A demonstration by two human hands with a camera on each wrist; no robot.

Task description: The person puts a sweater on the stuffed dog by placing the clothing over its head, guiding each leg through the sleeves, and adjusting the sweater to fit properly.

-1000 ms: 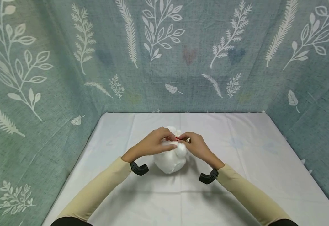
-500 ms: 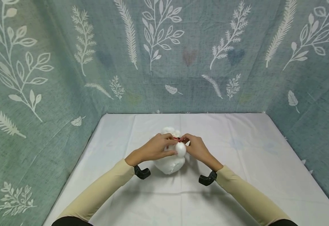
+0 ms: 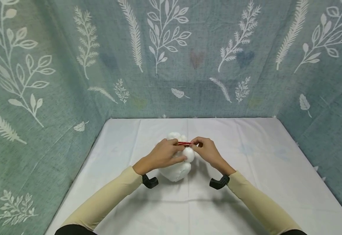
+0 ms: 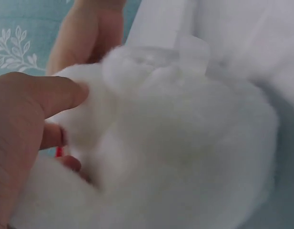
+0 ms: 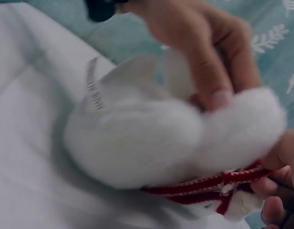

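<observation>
A white fluffy plush toy (image 3: 173, 172) lies on the table, its face not visible. Around it runs a red ribbon (image 3: 184, 143) with white stitched edging, clearer in the right wrist view, where the ribbon (image 5: 199, 187) crosses under a round white part. My left hand (image 3: 165, 152) holds the toy from the left, thumb pressed on the fur and other fingers curled by the ribbon. From the right, my right hand (image 3: 208, 150) pinches the ribbon between thumb and fingertips. A printed label (image 5: 93, 85) sticks out of the toy.
A white cloth (image 3: 147, 209) covers the table. Green-blue leaf-patterned curtains (image 3: 200, 98) stand at its back and sides. A dark wrist device (image 3: 150, 181) sits on the left wrist, another wrist device (image 3: 219, 182) on the right.
The left hand has shifted slightly right and down. The right hand has moved a little to the right, and more of the red ribbon now shows, stretched between the hands.
</observation>
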